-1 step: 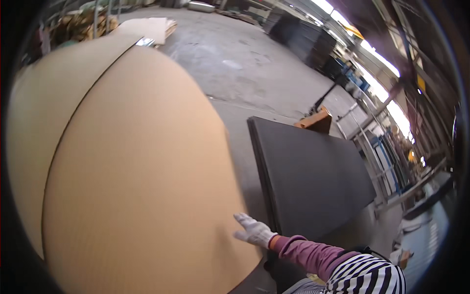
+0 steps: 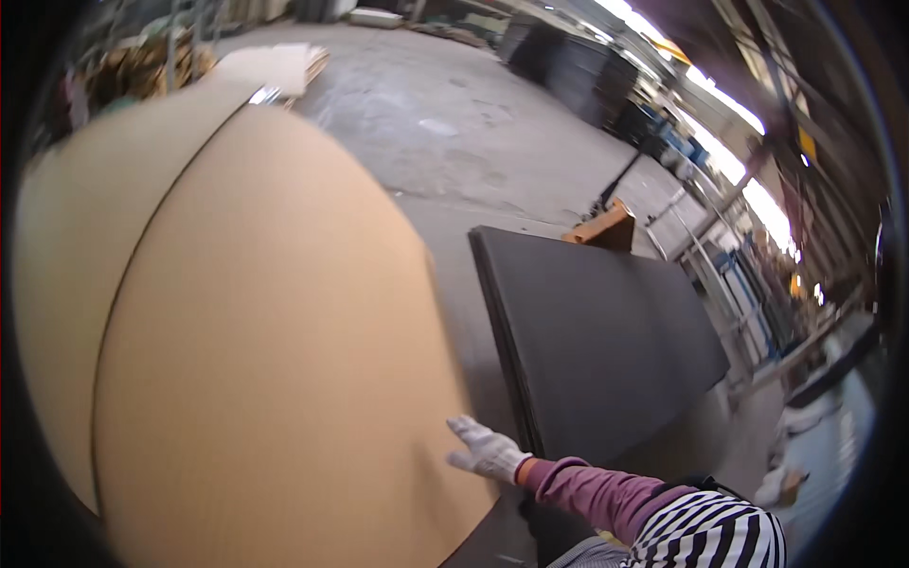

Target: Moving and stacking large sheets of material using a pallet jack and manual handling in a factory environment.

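At the far left, a broad, pale yellowish-beige flat sheet is seen, bounded on its right by a thin dark line. Beyond that line, the middle is filled by a large, smooth, tan panel with fine ribbing, its outline bent by the lens; this is the thing being attended to. At its far end, a small shiny piece can be made out.

Over the panel's near right edge, the right hand is held in a white knitted glove, its fingers spread and nothing pinched between them. Whether the panel is touched cannot be told. The left hand is not shown, so its state cannot be told.

As far as can be judged, the panel has been laid out alongside the pale sheet, and no grip on it has been taken by the right hand; how much is left cannot be settled from this view.

Farther right, a low stack of dark grey, rectangular sheets is set apart from the panel, with an orange-brown block-like object just behind it.
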`<act>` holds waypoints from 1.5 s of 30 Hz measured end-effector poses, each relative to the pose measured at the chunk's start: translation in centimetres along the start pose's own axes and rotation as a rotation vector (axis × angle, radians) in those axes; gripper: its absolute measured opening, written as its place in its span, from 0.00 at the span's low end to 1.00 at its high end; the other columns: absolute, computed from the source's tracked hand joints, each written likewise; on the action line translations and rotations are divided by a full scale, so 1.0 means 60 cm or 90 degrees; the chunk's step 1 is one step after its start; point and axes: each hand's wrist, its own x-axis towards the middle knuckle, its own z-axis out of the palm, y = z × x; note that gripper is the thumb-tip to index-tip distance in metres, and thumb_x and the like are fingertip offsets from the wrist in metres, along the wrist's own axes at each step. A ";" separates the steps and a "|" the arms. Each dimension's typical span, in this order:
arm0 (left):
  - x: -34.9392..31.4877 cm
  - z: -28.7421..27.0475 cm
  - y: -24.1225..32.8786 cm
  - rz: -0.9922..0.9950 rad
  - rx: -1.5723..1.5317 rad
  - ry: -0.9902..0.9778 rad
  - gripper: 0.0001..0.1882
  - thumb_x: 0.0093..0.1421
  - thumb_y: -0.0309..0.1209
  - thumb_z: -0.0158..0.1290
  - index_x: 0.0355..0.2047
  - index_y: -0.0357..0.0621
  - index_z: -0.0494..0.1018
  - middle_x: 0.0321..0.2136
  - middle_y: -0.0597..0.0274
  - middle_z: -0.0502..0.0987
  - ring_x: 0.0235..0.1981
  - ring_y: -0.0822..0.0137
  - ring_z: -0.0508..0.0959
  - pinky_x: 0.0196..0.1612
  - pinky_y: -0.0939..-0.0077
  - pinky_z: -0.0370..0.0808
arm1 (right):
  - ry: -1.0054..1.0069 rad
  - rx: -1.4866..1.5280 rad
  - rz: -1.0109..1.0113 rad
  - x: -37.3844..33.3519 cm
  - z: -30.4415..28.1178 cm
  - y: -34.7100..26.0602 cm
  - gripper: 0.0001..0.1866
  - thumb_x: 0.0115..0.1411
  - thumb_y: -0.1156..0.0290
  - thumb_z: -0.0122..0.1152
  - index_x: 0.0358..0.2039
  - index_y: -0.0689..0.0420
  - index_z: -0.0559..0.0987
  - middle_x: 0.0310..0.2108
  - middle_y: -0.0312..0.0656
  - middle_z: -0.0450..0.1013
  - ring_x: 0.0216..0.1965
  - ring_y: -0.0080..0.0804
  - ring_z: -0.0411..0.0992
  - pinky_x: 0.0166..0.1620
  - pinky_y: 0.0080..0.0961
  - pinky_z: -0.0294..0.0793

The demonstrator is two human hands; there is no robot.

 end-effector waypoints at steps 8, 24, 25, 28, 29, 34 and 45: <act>-0.017 -0.109 0.309 0.149 0.032 0.207 0.19 0.64 0.28 0.46 0.55 0.38 0.67 0.53 0.48 0.70 0.52 0.56 0.72 0.55 0.61 0.71 | 0.200 0.454 -0.153 -0.182 0.018 0.029 0.35 0.68 0.56 0.44 0.67 0.65 0.52 0.69 0.53 0.49 0.71 0.42 0.44 0.70 0.30 0.43; -0.870 1.418 0.984 1.577 0.677 0.352 0.22 0.69 0.28 0.39 0.61 0.34 0.60 0.61 0.44 0.63 0.59 0.50 0.67 0.59 0.54 0.68 | 0.425 1.649 -0.892 -0.498 0.002 0.747 0.30 0.69 0.47 0.41 0.63 0.54 0.64 0.60 0.41 0.65 0.61 0.36 0.62 0.64 0.31 0.59; -0.880 1.467 0.866 1.690 0.715 0.484 0.22 0.69 0.28 0.38 0.61 0.33 0.60 0.61 0.43 0.62 0.59 0.49 0.67 0.59 0.54 0.67 | 0.455 1.593 -1.137 -0.485 0.080 0.828 0.30 0.69 0.46 0.40 0.63 0.53 0.65 0.60 0.40 0.66 0.60 0.36 0.64 0.64 0.31 0.60; -0.755 1.433 0.537 1.574 0.616 -0.304 0.28 0.66 0.41 0.43 0.60 0.34 0.61 0.60 0.40 0.63 0.58 0.42 0.66 0.53 0.40 0.69 | 0.873 1.994 -0.512 -0.641 0.180 0.983 0.32 0.67 0.42 0.43 0.54 0.58 0.72 0.47 0.41 0.73 0.48 0.32 0.70 0.53 0.31 0.70; -0.718 1.387 0.455 1.417 0.666 -0.416 0.30 0.65 0.44 0.42 0.60 0.36 0.61 0.62 0.43 0.62 0.59 0.42 0.65 0.54 0.36 0.66 | 0.948 1.961 0.135 -0.657 0.250 1.018 0.36 0.65 0.37 0.40 0.55 0.57 0.73 0.49 0.40 0.73 0.51 0.32 0.69 0.58 0.32 0.67; -0.711 1.260 0.359 1.020 0.933 -0.520 0.35 0.65 0.48 0.31 0.69 0.44 0.49 0.69 0.49 0.47 0.70 0.41 0.41 0.69 0.41 0.33 | 0.519 1.132 0.865 -0.742 0.213 0.960 0.48 0.55 0.36 0.58 0.56 0.71 0.65 0.49 0.53 0.73 0.53 0.45 0.71 0.57 0.34 0.67; -0.537 0.910 0.516 0.561 0.432 -0.161 0.41 0.43 0.40 0.69 0.54 0.35 0.65 0.53 0.48 0.68 0.61 0.52 0.61 0.63 0.58 0.60 | 0.825 1.053 0.878 -0.728 0.102 1.027 0.27 0.44 0.66 0.75 0.42 0.67 0.76 0.38 0.43 0.75 0.39 0.34 0.71 0.45 0.31 0.71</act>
